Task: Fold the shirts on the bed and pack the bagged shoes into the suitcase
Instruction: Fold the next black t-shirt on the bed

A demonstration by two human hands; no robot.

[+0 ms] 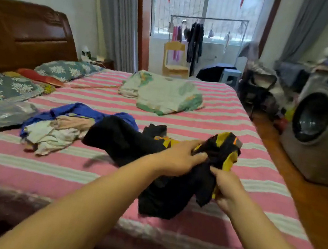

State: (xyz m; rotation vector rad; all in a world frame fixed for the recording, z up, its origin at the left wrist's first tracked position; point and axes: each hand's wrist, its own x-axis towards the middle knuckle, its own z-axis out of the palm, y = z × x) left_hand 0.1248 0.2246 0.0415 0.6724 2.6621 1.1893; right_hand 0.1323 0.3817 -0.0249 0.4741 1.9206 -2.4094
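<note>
A crumpled black shirt with yellow and orange trim (172, 193) is lifted a little above the near edge of the bed (68, 172). My left hand (181, 156) grips its upper part from the left. My right hand (226, 189) pinches the fabric lower down on the right. Behind it, a pile of other clothes lies on the bed: a blue garment (80, 112), a pale pink and white one (58, 132) and another dark one (119, 137). No suitcase or bagged shoes are in view.
A folded floral quilt (163, 92) lies at the far side of the bed, pillows (6, 85) by the wooden headboard at left. A washing machine (322, 129) stands on the wooden floor to the right. A clothes rack and a small chair stand by the window.
</note>
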